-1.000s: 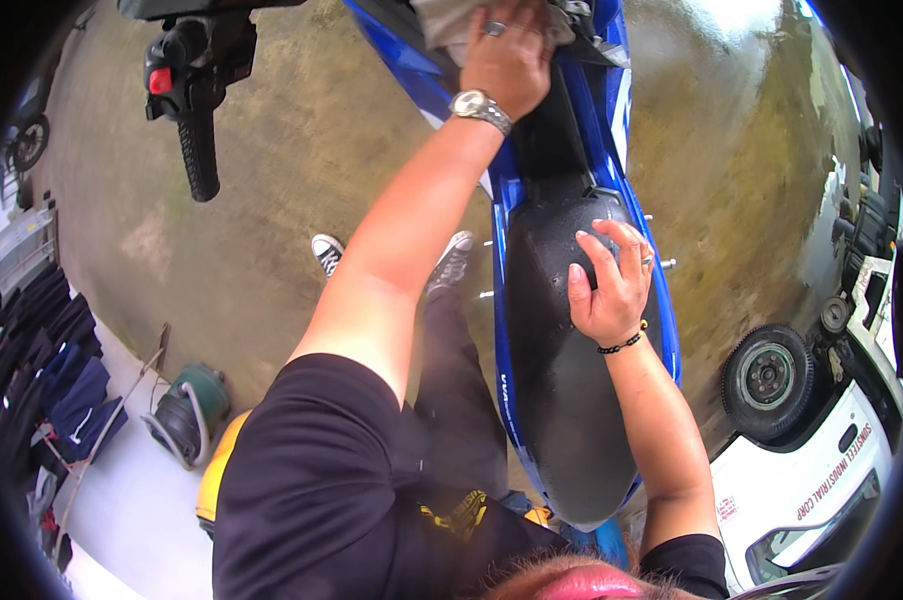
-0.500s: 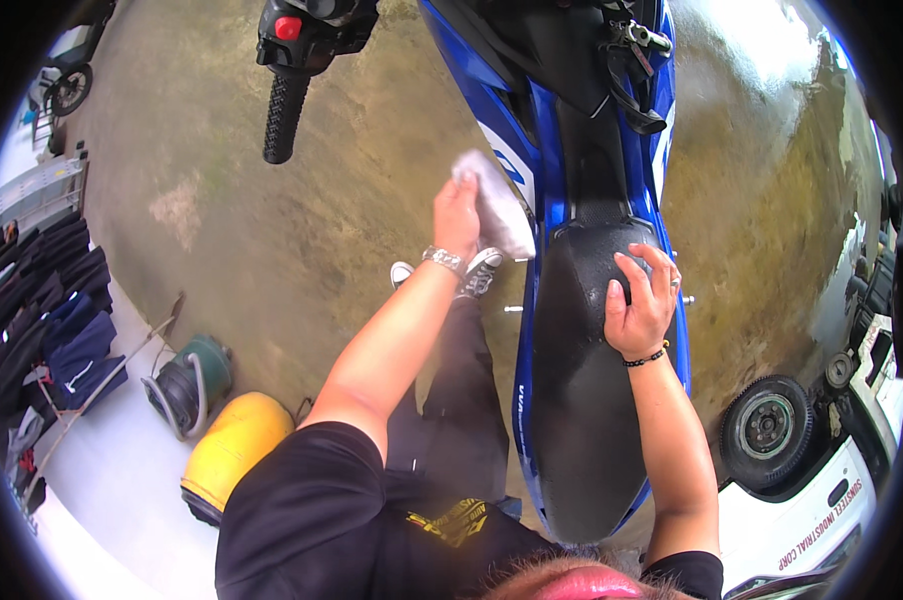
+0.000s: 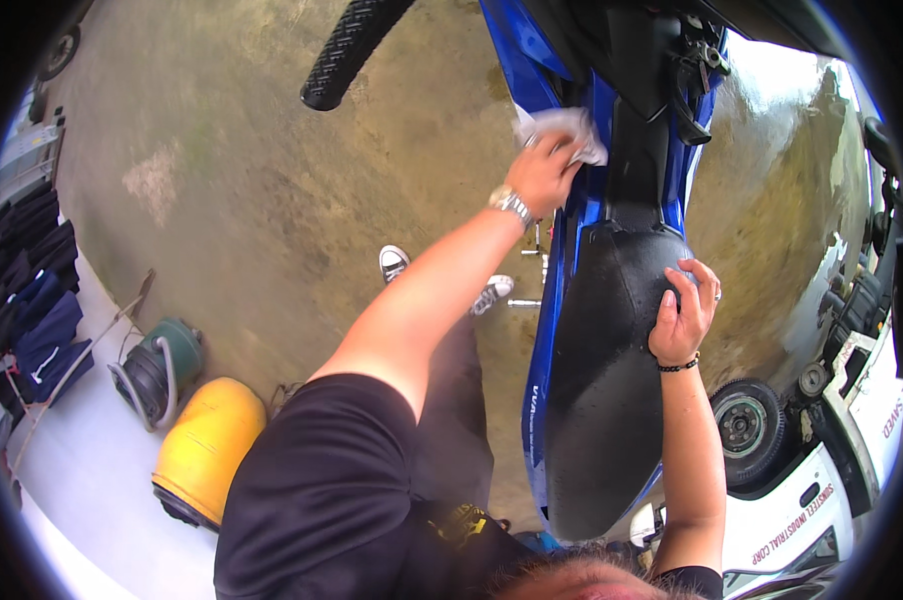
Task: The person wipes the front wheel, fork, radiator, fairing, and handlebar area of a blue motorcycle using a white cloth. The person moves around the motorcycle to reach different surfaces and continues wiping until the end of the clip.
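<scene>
A blue motor scooter (image 3: 549,340) with a long black seat (image 3: 607,400) stands in front of me, slightly to the right. My left hand (image 3: 547,175) presses a whitish cloth (image 3: 564,130) against the blue side panel ahead of the seat; the cloth is bunched and a little blurred. The fingers are closed over it. My right hand (image 3: 687,318) rests on the seat's right front edge with its fingers curved and apart, holding nothing. The black handlebar grip (image 3: 357,50) juts out at the upper left.
A yellow drum (image 3: 212,440) and a green-black canister vacuum (image 3: 162,370) stand at the lower left, near hanging dark clothes (image 3: 47,310). On the right are a wheel (image 3: 747,425) and a white vehicle (image 3: 797,510). The concrete floor (image 3: 272,200) shows wet patches.
My left hand has moved forward and right, bringing the cloth from beside the scooter onto its side panel. My right hand stays on the seat. The whole view has shifted.
</scene>
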Demonstrator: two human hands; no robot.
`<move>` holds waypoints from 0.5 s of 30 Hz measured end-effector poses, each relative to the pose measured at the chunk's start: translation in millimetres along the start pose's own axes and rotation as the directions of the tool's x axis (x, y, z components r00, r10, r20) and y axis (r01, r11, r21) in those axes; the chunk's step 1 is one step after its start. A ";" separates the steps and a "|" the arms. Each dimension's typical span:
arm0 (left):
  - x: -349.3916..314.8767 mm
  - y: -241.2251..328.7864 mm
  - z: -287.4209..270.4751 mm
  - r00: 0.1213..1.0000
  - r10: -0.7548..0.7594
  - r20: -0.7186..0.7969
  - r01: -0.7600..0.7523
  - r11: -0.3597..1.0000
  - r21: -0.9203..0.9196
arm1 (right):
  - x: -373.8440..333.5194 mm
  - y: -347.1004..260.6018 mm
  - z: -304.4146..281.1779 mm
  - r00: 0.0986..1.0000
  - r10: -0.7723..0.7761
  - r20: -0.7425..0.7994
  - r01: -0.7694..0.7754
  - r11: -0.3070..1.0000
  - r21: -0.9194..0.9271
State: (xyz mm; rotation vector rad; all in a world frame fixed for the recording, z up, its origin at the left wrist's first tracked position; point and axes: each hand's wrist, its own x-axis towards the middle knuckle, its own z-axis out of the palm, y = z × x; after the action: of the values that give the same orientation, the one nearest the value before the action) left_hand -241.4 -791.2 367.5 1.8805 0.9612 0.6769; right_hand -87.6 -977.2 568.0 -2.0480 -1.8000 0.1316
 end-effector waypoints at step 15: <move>178.8 -128.0 -86.1 0.892 -0.307 -0.331 0.281 0.951 -0.126 | 3.9 0.8 1.6 0.996 0.029 0.084 -0.029 1.000 -0.009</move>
State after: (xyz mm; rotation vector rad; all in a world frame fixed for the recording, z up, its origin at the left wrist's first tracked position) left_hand -252.9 -563.8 305.2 1.5299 1.3951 0.8620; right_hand -86.8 -973.1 567.1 -2.1034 -1.8231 0.2232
